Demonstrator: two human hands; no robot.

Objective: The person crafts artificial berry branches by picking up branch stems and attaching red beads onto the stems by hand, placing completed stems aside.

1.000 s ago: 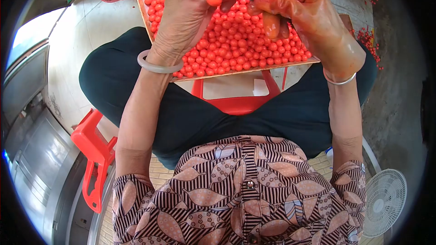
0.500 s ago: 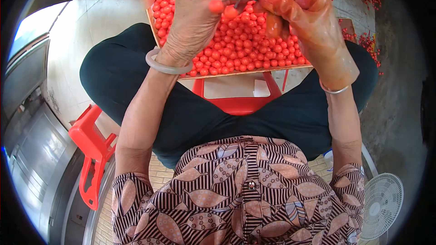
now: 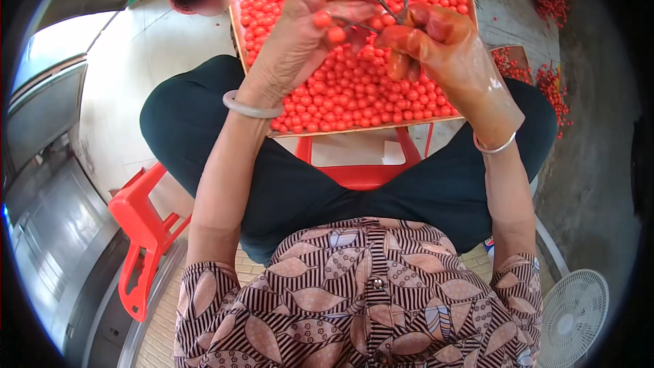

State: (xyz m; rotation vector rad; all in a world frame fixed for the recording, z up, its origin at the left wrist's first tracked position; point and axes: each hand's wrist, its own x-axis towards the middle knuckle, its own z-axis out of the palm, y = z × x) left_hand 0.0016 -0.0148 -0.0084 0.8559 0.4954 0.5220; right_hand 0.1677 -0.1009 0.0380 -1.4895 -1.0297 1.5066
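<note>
Concrete floor is framing the scene; over a shallow tray of loose red berries, the gloved right hand is pinching a dark-stemmed berry spray near where its stems are converging, while the left hand is curling beside the branches, grip unclear. Arranging stems is seemingly the step in hand, next move probably calling for a steady right pinch and loose left fingers; farther off, berry bunches are showing at right.
</note>
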